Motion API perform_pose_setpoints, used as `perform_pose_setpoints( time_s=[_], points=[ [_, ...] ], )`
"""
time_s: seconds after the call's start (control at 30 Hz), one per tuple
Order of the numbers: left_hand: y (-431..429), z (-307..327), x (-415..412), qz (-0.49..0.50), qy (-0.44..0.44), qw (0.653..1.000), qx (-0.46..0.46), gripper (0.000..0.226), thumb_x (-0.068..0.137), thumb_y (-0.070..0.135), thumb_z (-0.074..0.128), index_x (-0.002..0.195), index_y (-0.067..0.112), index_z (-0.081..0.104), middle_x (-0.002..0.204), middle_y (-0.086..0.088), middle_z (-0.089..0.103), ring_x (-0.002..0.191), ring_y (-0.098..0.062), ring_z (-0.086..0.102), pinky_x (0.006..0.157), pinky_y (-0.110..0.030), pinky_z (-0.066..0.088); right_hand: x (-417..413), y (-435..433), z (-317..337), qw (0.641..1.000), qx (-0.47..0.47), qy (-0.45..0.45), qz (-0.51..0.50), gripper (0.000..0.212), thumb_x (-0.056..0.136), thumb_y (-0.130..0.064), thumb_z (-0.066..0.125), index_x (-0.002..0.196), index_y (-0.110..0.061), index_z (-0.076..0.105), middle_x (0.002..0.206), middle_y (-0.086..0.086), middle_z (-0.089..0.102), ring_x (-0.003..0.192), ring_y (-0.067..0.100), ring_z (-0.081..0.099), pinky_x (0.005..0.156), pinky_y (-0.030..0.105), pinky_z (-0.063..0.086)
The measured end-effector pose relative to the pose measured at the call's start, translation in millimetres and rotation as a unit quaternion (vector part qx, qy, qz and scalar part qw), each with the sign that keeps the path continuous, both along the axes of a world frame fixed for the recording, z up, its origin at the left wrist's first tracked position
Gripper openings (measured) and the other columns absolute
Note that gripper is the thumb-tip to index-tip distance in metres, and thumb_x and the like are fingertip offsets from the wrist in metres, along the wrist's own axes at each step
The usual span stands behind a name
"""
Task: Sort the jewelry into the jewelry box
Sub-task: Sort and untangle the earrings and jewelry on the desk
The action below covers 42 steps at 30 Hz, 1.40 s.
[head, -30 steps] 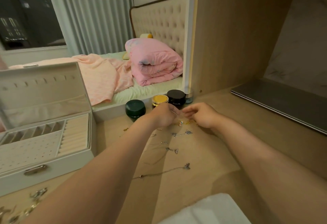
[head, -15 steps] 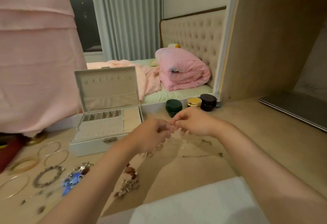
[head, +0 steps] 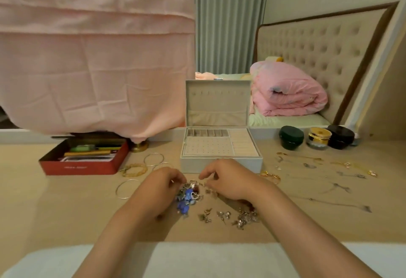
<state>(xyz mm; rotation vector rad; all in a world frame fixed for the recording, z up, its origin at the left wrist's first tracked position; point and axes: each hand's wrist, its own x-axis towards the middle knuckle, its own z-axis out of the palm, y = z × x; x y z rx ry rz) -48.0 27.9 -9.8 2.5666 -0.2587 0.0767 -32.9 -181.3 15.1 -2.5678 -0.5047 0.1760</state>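
Beige counter [head: 66,211] spans the frame, with a bed behind it at upper right. White jewelry box [head: 191,164] stands open at centre, lid upright. My left hand [head: 162,186] and right hand [head: 228,178] sit just below it, fingers curled at a heap of mixed charms [head: 189,195]. Whether either hand grasps a piece, I cannot tell. Loose bangles [head: 145,159] lie left of the box, thin necklaces [head: 307,157] to its right, a red tin [head: 85,167] at far left.

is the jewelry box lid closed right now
No, the lid stands upright at the back of the jewelry box, leaving its inside open to view.
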Motion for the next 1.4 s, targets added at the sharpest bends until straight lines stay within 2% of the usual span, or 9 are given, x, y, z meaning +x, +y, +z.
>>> perform_pose_setpoints(
  time_s=[0.2, 0.3, 0.4, 0.6, 0.73, 0.87, 1.03, 1.17, 1.4],
  points=[
    [22.7, -9.8, 0.1, -0.004, 0.000, 1.000, 0.000, 0.024, 0.096, 0.016, 0.054, 0.089, 0.035, 0.067, 0.099, 0.014, 0.060, 0.090, -0.002, 0.054, 0.070, -0.014, 0.040, 9.4, 28.7, -23.4, 0.996, -0.059, -0.021, 0.070, 0.030, 0.091, -0.029, 0.072, 0.121, -0.033, 0.072, 0.114, -0.011, 0.061, 0.102, 0.010, 0.057, 0.093, 0.031, 0.048],
    [28.7, -7.0, -1.1, -0.027, -0.005, 0.999, 0.035, 0.013, 0.095, 0.033, 0.060, 0.103, 0.041, 0.068, 0.103, 0.017, 0.058, 0.097, -0.003, 0.051, 0.083, -0.022, 0.046, 14.6, 21.6, -24.2, 0.996, -0.069, -0.038, 0.048, 0.019, 0.090, -0.032, 0.074, 0.109, -0.030, 0.077, 0.099, -0.017, 0.058, 0.090, 0.003, 0.055, 0.085, 0.025, 0.047],
    [32.3, -12.5, 0.4, -0.051, 0.011, 0.996, 0.078, 0.026, 0.088, 0.045, 0.068, 0.113, 0.042, 0.068, 0.108, 0.017, 0.055, 0.107, -0.006, 0.044, 0.093, -0.030, 0.046, 16.8, 12.6, -18.6, 0.997, -0.066, -0.031, 0.031, 0.010, 0.090, -0.031, 0.074, 0.099, -0.031, 0.075, 0.093, -0.019, 0.060, 0.085, -0.002, 0.056, 0.078, 0.018, 0.044],
    [23.9, -18.8, 3.3, -0.045, -0.008, 0.998, 0.052, 0.007, 0.088, 0.035, 0.069, 0.084, 0.041, 0.068, 0.099, 0.018, 0.055, 0.103, -0.007, 0.045, 0.093, -0.032, 0.045, 21.0, -2.9, -1.5, 0.998, 0.056, 0.018, -0.021, 0.005, 0.091, -0.025, 0.073, 0.092, -0.029, 0.073, 0.076, -0.016, 0.069, 0.066, -0.004, 0.062, 0.065, 0.017, 0.046],
    [22.1, -21.3, 6.2, -0.030, -0.058, 0.996, 0.053, 0.013, 0.095, 0.036, 0.058, 0.103, 0.042, 0.067, 0.102, 0.018, 0.058, 0.102, -0.007, 0.044, 0.092, -0.030, 0.040, 20.0, -3.4, 3.3, 0.985, 0.150, 0.072, -0.033, 0.006, 0.095, -0.010, 0.066, 0.100, -0.014, 0.068, 0.073, -0.007, 0.071, 0.061, 0.002, 0.066, 0.056, 0.013, 0.045],
    [20.8, -24.6, 10.0, -0.046, -0.055, 0.992, 0.102, 0.030, 0.093, 0.053, 0.056, 0.120, 0.043, 0.065, 0.111, 0.018, 0.058, 0.107, -0.009, 0.043, 0.096, -0.032, 0.036, 18.5, -2.4, 4.7, 0.975, 0.192, 0.108, -0.032, 0.007, 0.098, -0.009, 0.061, 0.100, -0.014, 0.066, 0.091, 0.006, 0.076, 0.079, 0.021, 0.075, 0.060, 0.020, 0.049],
    [1.9, -27.2, 12.9, -0.051, -0.052, 0.997, -0.035, 0.013, 0.091, 0.051, 0.061, 0.102, 0.051, 0.067, 0.104, 0.025, 0.060, 0.101, -0.004, 0.043, 0.094, -0.032, 0.029, 16.4, 4.1, 7.8, 0.941, 0.299, 0.157, -0.019, 0.011, 0.100, -0.004, 0.057, 0.107, -0.003, 0.065, 0.094, 0.011, 0.076, 0.079, 0.027, 0.073, 0.064, 0.035, 0.053],
    [-1.1, -22.7, 14.3, -0.030, 0.051, 0.968, -0.245, 0.013, 0.092, 0.031, 0.067, 0.080, 0.035, 0.072, 0.082, 0.017, 0.071, 0.082, -0.002, 0.063, 0.084, -0.030, 0.048, 14.9, 6.1, 9.9, 0.932, 0.318, 0.174, -0.017, 0.012, 0.100, -0.003, 0.054, 0.105, -0.004, 0.065, 0.100, 0.015, 0.076, 0.078, 0.028, 0.072, 0.063, 0.034, 0.054],
    [22.4, -3.9, 8.0, -0.020, 0.124, 0.956, -0.264, 0.014, 0.098, 0.024, 0.060, 0.090, 0.021, 0.071, 0.065, 0.009, 0.065, 0.062, -0.004, 0.058, 0.064, -0.018, 0.048, 15.0, 3.9, 0.3, 0.987, 0.080, 0.129, -0.059, 0.014, 0.096, -0.011, 0.053, 0.088, -0.016, 0.063, 0.076, 0.000, 0.072, 0.062, 0.016, 0.064, 0.054, 0.026, 0.047]
  ],
)
